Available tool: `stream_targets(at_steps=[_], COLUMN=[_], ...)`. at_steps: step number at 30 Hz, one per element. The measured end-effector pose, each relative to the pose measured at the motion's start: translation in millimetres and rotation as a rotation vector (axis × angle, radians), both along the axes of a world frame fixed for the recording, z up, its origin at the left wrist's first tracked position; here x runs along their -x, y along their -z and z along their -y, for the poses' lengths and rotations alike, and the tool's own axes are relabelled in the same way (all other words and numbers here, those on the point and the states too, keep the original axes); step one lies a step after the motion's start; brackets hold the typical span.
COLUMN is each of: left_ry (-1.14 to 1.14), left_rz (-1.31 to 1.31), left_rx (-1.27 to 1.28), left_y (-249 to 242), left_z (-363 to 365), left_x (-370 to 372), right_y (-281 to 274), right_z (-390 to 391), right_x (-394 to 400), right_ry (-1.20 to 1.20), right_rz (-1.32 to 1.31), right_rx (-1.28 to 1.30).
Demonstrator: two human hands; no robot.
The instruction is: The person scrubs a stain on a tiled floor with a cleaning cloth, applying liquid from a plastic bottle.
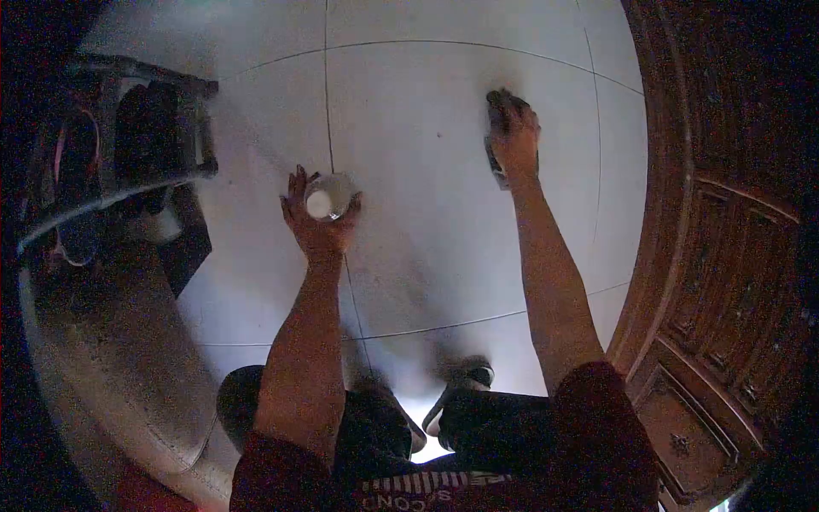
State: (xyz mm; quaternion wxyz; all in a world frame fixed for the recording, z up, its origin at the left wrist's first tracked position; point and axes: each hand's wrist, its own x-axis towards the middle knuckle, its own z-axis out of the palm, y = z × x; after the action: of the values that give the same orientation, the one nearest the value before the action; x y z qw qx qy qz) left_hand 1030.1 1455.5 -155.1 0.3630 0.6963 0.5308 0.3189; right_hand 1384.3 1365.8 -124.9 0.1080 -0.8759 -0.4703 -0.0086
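My left hand (316, 226) is wrapped around a pale, see-through bottle (342, 189) with a round white cap, seen from above near a tile joint. Thumb and fingers lie on opposite sides of it. Farther forward and to the right, my right hand (517, 141) is closed over a dark, long object that looks like a shoe (496, 166), on or just above the floor. The hand covers much of it, and its exact kind is hard to make out in the dim light.
Pale floor tiles (409, 247) with dark joints lie beneath both hands. At left stands a rack (128, 192) with several shoes, beside a beige padded seat (111, 324). Carved brown wooden furniture (717, 282) borders the right side. My feet (478, 371) are at the bottom.
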Motion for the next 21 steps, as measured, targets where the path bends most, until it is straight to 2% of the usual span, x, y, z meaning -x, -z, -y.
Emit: stream_targets(at_steps=[2, 3, 5, 6, 8, 9, 11, 13, 15, 16, 17, 18, 19, 21], left_ry=[-0.024, -0.035, -0.015, 0.011, 0.039, 0.045, 0.036, 0.006, -0.012, -0.017, -0.021, -0.018, -0.010, 0.017], left_rz=[0.075, 0.156, 0.139, 0.040, -0.087, -0.108, -0.109, -0.067, 0.024, 0.013, 0.001, -0.107, -0.147, -0.165], left_rx=[0.102, 0.207, 0.175, 0.026, -0.077, -0.030, 0.012, 0.040, 0.116, 0.095, 0.074, -0.004, -0.018, 0.023], left_y=[-6, -6, -10, -10, -13, -15, -14, -13, -11, -9, -7, -5, -1, 4], left_z=[0, -8, -14, -11, -8, -9, -10, -7, -5, -4, -2, -2, -1, 2], left_x=[-6, -6, -7, -5, -6, -7, -10, -9, -7, -5, -3, -4, -3, 0], right_y=[-34, -28, 12, 31, 51, 56, 23, -16, -9, 0, 6, 13, 15, 20], right_z=[10, 18, 44, 55, 64, 65, 45, 18, 2, -11, -25, -36, -44, -44], right_x=[19, 20, 28, 26, 9, 4, 2, -5, -25, -34, -38, -40, -35, -27], right_ry=[-0.046, -0.021, 0.035, 0.047, 0.198, 0.272, 0.310, 0.343, 0.348, 0.237, 0.006, -0.136, -0.197, -0.101], right_rz=[0.070, 0.122, 0.229, 0.237, 0.019, -0.092, -0.461, -0.726, -0.950, -0.859, -0.377, 0.092, 0.340, 0.117], right_rx=[-0.144, -0.069, 0.079, -0.007, -0.181, -0.264, -0.783, -0.978, -0.819, -0.679, -0.459, -0.346, -0.307, -0.161])
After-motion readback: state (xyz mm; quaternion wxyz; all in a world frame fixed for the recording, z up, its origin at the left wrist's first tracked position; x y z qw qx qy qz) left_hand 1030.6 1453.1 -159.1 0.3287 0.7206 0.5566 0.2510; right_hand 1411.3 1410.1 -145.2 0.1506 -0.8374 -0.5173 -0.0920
